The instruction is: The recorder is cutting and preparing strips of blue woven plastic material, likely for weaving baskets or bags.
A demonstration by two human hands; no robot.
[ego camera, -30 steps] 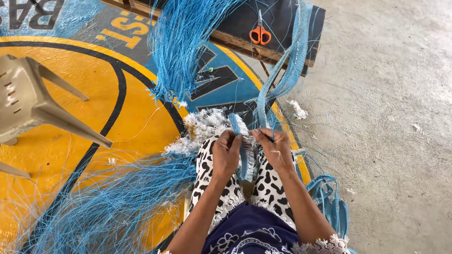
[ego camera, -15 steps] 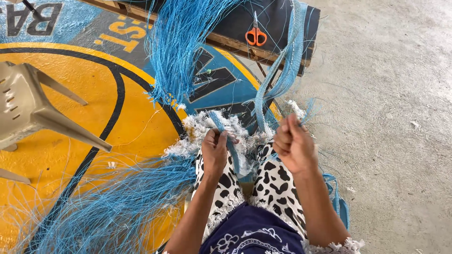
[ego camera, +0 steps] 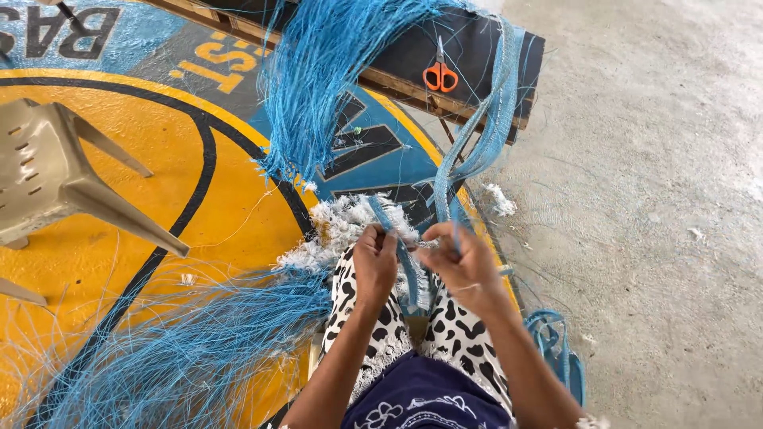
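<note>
Both hands work over the lap at the lower middle of the view; the left hand (ego camera: 375, 266) is clenched around a narrow blue woven strip (ego camera: 407, 266), fingers curled over it, while the right hand (ego camera: 465, 266) pinches a thin blue strand (ego camera: 455, 230) between thumb and fingertips, just at 3 o'clock of the left hand; the strip runs between the two hands and down onto the black-and-white spotted skirt (ego camera: 445, 338); from the right hand a longer band of blue woven strip (ego camera: 485, 135) climbs toward 12 o'clock and hangs over a dark wooden bench (ego camera: 469, 59); orange-handled scissors (ego camera: 439, 75) lie on that bench, well apart from the hands; a thick hank of loose blue strands (ego camera: 318, 87) drapes off the bench at 11 o'clock; a fluffy white pile of frayed fibre (ego camera: 342, 226) sits just beyond the knees; at 8 o'clock a wide spread of loose blue threads (ego camera: 183, 349) covers the yellow and blue painted floor (ego camera: 199, 206); a beige plastic chair (ego camera: 56, 183) lies tipped over at 9 o'clock; bare grey concrete (ego camera: 660, 199) fills the 3 o'clock side; a coil of blue strip (ego camera: 556, 342) rests near the right forearm at 4 o'clock
</note>
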